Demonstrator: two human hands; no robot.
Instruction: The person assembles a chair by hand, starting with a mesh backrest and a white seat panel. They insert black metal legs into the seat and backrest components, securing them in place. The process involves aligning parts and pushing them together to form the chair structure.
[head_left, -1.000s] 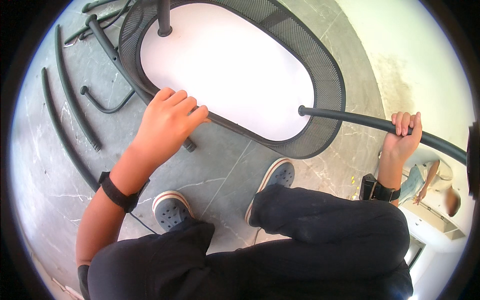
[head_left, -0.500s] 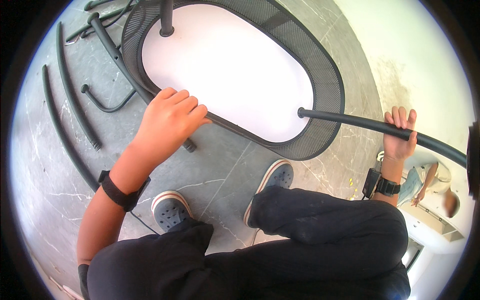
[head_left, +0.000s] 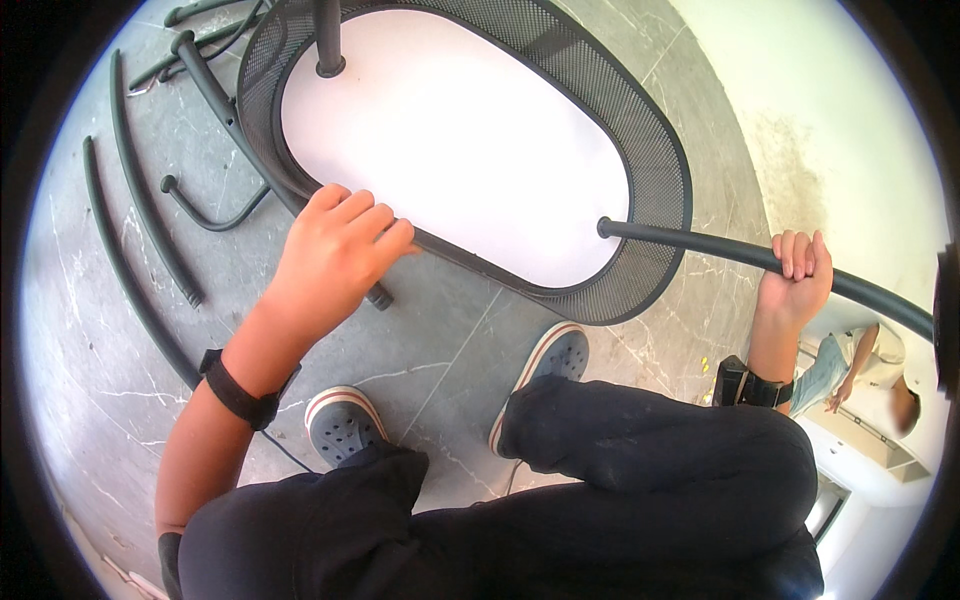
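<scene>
An oval basket with dark mesh sides (head_left: pixel 655 190) and a white base panel (head_left: pixel 450 130) lies in front of me. My left hand (head_left: pixel 340 245) is closed over the near rim, left of its middle. A black curved tube (head_left: pixel 700 241) joins the white panel at its right end and runs out to the right. Around that tube my right hand (head_left: pixel 798 275) is wrapped, fingers curled over the top. Another black tube (head_left: pixel 328 35) stands up from the panel's far left end.
Two long curved black tubes (head_left: pixel 145 210) lie on the grey tiled floor (head_left: pixel 430 350) at left. Closer to the basket are a hooked tube (head_left: pixel 215 222) and a straight tube (head_left: pixel 205 80). A pale wall (head_left: pixel 840 130) rises at right; another person (head_left: pixel 850 370) is beyond.
My right hand has closed more tightly around the tube; its fingers were looser and more spread before. My left hand stays on the rim, and the basket has barely shifted.
</scene>
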